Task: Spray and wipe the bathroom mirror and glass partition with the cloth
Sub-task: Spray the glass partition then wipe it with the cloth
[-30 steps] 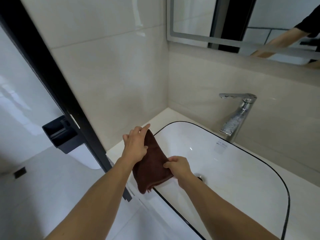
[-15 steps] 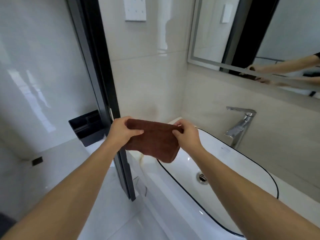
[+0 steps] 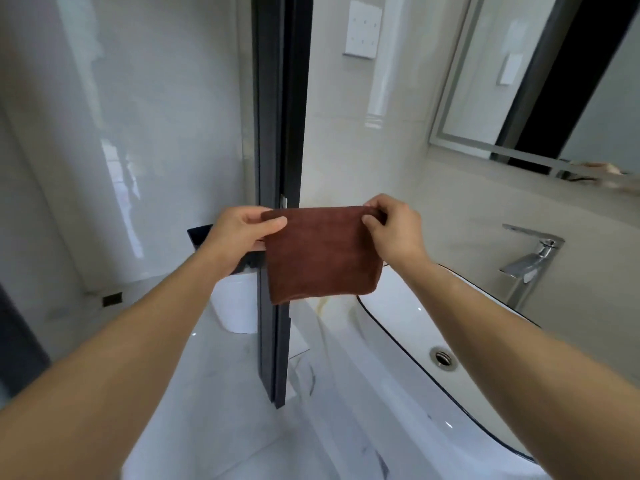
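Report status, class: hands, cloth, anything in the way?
Left hand and right hand pinch brown cloth by top corners. Cloth hangs before black partition frame. No spray bottle visible.

Brown cloth [image 3: 320,252] between both hands

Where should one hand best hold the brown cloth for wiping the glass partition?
Probably flat behind the middle of the brown cloth, coming from the person's side. It hangs as a folded pad from its top corners, pinched by the left hand and right hand.
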Motion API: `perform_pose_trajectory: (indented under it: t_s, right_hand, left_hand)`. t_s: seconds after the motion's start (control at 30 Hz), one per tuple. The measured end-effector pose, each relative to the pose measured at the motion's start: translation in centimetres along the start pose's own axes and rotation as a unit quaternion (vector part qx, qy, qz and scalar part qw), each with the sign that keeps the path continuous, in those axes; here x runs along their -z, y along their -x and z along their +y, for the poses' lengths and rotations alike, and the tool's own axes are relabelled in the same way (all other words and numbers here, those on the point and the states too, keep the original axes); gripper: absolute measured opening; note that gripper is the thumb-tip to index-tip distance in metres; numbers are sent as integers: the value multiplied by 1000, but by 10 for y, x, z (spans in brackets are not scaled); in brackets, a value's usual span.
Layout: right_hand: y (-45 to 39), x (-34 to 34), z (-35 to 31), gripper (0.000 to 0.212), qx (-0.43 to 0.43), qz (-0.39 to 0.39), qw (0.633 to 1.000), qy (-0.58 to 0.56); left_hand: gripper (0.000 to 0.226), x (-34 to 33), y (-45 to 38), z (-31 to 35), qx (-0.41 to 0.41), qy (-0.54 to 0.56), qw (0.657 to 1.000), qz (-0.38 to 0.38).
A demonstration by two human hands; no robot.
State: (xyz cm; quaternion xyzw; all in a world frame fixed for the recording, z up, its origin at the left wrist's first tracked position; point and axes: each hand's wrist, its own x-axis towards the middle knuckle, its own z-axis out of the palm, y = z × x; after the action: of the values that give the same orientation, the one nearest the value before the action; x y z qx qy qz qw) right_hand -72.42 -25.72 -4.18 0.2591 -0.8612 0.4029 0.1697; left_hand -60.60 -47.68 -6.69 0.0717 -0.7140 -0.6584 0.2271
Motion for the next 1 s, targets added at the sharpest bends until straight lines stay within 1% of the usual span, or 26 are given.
perform_pose_trajectory:
  t_s: [0.13, 0.23, 0.37, 0.5, 0.6, 0.67, 0.73, 0.8, 0.9, 1.0]
  right_hand:
    - [9, -27, 9, 12, 42, 32, 999, 1]
    - [22, -50, 17, 11, 63, 56, 996, -15]
    - [52, -93, 27, 11, 66, 74, 994, -55]
    - [99, -144, 41, 9, 58, 60, 993, -84]
    - [142, -191, 62, 12, 55, 28, 993, -98]
    - [172, -227, 79, 11, 56, 5, 994, -97]
    - [203, -261, 102, 10, 37, -20, 994, -97]
    - [233, -293, 128, 12, 12, -39, 994, -98]
    - [272, -327, 168, 9, -21, -49, 994, -91]
    - [303, -343, 204, 21, -38, -37, 994, -96]
  left_hand:
    - [18, 10, 5, -28, -60, -9, 997, 38]
    - [16, 12, 10, -55, -99, -14, 991, 89]
    - [13, 19, 20, -104, -148, -32, 975, 162]
    - [4, 38, 45, -160, -168, -27, 966, 194]
    - [4, 61, 71, -216, -154, -4, 964, 216]
    - [10, 73, 89, -258, -138, -1, 964, 228]
    - [14, 78, 106, -301, -115, -15, 966, 233]
    - [16, 82, 120, -343, -93, -32, 970, 223]
    - [11, 82, 129, -402, -64, -80, 977, 189]
    - [15, 70, 128, -449, -34, -120, 980, 156]
